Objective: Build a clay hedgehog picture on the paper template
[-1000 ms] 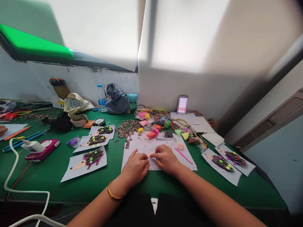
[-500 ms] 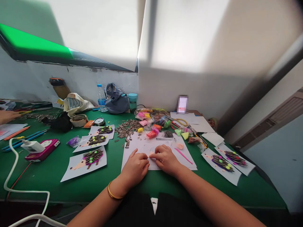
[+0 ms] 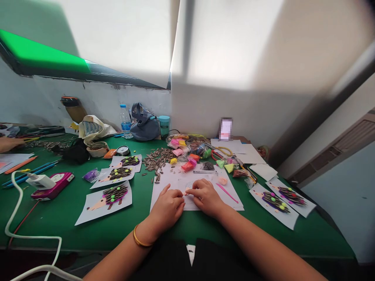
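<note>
Hands (image 3: 167, 203) close together on paper (image 3: 168, 178)

white window covering (image 3: 228, 47) backlit, glaring | soft shadow bands | edges stretched | phone (image 3: 225, 129) pixelated

Here they are, left hand (image 3: 167, 205), right hand (image 3: 206, 197), that's two, and a co-worker's hand (image 3: 9, 144) makes three! Hedgehog cards (image 3: 107, 200): five, three on the left, two on the right! One pink modelling tool (image 3: 227, 193), one gold bangle (image 3: 135, 236), one water bottle (image 3: 125, 127), one blue handbag (image 3: 145, 129), one phone (image 3: 225, 129)! Sunflower seeds (image 3: 158, 158)? Too many to count!
</note>
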Demonstrator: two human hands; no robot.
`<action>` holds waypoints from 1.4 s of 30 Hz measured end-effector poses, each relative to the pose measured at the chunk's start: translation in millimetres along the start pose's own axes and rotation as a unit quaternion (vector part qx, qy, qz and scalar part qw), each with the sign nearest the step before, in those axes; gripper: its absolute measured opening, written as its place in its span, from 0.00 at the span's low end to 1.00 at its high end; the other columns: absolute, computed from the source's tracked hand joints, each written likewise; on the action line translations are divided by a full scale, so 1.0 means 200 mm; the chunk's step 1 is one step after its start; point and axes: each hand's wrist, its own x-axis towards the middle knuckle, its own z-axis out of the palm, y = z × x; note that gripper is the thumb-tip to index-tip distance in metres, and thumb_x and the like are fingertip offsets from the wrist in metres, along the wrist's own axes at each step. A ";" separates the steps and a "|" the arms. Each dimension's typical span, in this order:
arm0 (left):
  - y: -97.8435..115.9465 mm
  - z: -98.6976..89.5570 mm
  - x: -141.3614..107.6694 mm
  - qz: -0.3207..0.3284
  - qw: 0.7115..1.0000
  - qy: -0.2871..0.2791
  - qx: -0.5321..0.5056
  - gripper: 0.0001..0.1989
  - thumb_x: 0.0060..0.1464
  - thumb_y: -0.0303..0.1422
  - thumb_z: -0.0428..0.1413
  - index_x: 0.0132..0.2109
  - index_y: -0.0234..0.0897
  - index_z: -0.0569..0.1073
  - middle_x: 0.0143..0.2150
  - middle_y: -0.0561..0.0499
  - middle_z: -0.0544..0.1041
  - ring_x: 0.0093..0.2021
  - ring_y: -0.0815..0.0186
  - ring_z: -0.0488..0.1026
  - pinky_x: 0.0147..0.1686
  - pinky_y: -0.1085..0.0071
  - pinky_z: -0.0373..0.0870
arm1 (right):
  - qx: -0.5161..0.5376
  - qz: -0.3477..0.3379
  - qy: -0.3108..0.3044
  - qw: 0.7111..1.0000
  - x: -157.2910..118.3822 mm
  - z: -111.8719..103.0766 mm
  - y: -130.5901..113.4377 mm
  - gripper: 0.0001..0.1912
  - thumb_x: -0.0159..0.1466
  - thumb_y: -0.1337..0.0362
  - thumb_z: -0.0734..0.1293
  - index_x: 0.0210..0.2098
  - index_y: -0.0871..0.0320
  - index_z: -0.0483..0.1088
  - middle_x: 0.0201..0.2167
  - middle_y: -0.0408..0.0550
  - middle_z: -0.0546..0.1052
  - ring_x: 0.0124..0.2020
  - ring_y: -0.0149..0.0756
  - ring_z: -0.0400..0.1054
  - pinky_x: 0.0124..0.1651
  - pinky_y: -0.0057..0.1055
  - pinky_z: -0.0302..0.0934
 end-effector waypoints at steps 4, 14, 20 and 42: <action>0.00 0.00 0.00 0.000 1.000 -0.002 0.001 0.11 0.59 0.27 0.52 0.39 0.41 0.79 0.40 0.50 0.78 0.41 0.63 0.75 0.65 0.46 0.53 | -0.001 0.010 0.014 1.000 -0.01 0.00 0.01 0.20 0.61 0.74 0.66 0.47 0.46 0.77 0.38 0.46 0.71 0.43 0.38 0.61 0.47 0.36 0.52; 0.01 -0.01 0.00 0.003 1.000 0.009 -0.008 0.11 0.59 0.27 0.52 0.38 0.41 0.79 0.40 0.50 0.78 0.41 0.64 0.75 0.65 0.46 0.54 | -0.046 -0.020 -0.023 0.998 -0.01 0.00 -0.01 0.19 0.60 0.72 0.67 0.47 0.44 0.76 0.40 0.46 0.71 0.45 0.40 0.60 0.48 0.38 0.50; 0.01 -0.01 0.01 -0.003 1.000 -0.004 -0.003 0.11 0.59 0.27 0.52 0.37 0.42 0.79 0.40 0.51 0.78 0.41 0.64 0.75 0.65 0.46 0.53 | -0.082 -0.055 -0.018 0.995 -0.02 -0.01 -0.04 0.17 0.61 0.69 0.67 0.48 0.48 0.74 0.42 0.47 0.73 0.45 0.41 0.60 0.48 0.39 0.49; -0.01 0.01 0.00 -0.009 1.000 0.023 0.000 0.10 0.57 0.27 0.54 0.37 0.43 0.80 0.46 0.47 0.76 0.49 0.59 0.73 0.63 0.45 0.57 | -0.054 -0.050 -0.025 0.997 -0.03 -0.01 -0.04 0.22 0.57 0.72 0.67 0.49 0.46 0.73 0.42 0.46 0.72 0.46 0.42 0.61 0.49 0.39 0.51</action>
